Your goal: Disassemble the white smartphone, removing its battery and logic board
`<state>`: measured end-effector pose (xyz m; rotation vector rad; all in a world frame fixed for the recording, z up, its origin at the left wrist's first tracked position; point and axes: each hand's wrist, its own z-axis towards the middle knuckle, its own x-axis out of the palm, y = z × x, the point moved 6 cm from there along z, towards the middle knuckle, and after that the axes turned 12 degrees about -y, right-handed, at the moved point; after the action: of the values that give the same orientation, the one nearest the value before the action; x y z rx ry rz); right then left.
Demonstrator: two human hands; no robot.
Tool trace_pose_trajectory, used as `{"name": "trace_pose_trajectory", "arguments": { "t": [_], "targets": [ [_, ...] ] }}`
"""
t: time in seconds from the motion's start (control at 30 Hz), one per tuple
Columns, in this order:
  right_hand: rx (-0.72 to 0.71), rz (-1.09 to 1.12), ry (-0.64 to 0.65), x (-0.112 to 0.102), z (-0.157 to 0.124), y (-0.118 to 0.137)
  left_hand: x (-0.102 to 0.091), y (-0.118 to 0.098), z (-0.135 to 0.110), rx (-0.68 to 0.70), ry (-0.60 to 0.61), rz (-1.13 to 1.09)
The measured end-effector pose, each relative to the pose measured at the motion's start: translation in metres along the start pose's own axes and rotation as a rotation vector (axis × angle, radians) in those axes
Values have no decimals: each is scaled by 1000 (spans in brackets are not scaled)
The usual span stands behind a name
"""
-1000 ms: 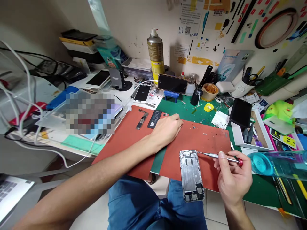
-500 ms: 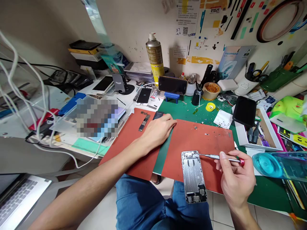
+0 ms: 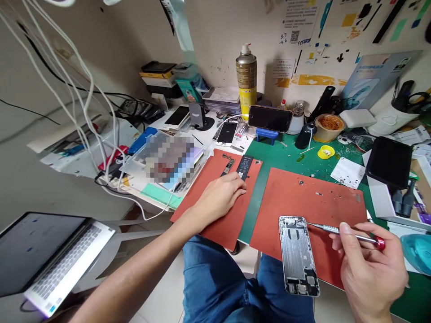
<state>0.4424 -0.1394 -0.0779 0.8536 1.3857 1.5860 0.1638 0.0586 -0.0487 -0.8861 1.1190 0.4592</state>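
My right hand [image 3: 373, 269] grips a slim precision screwdriver [image 3: 360, 237] with a knurled metal shaft and a red end cap. The driver's tip is at the upper right corner of a bare silver phone housing [image 3: 296, 251]. That housing overhangs the near edge of the right red mat [image 3: 326, 197]. On the left red mat [image 3: 205, 202] rests my left hand [image 3: 224, 193], fingers curled together; whatever is beneath them is hidden. Just beyond its knuckles lie a black phone battery [image 3: 245, 166] and a narrow logic board [image 3: 228, 165], partly covered by the hand.
A phone [image 3: 270, 119] leans on a blue stand, with a spray can [image 3: 246, 78] behind it. White paper [image 3: 347, 172] with tiny parts lies right of a yellow lid [image 3: 326, 152]. A tool box [image 3: 404, 202] stands right; a laptop [image 3: 57, 255] sits lower left.
My left hand has drawn back toward me, uncovering more of the battery. The screwdriver tip stays at the housing's upper right corner. The whole view has swung left.
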Motion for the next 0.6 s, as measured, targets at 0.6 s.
{"name": "trace_pose_trajectory", "arguments": {
  "t": [0.6],
  "targets": [
    [68,-5,31,-1,1,-10,9,-41,23,175,11,46]
  ]
}}
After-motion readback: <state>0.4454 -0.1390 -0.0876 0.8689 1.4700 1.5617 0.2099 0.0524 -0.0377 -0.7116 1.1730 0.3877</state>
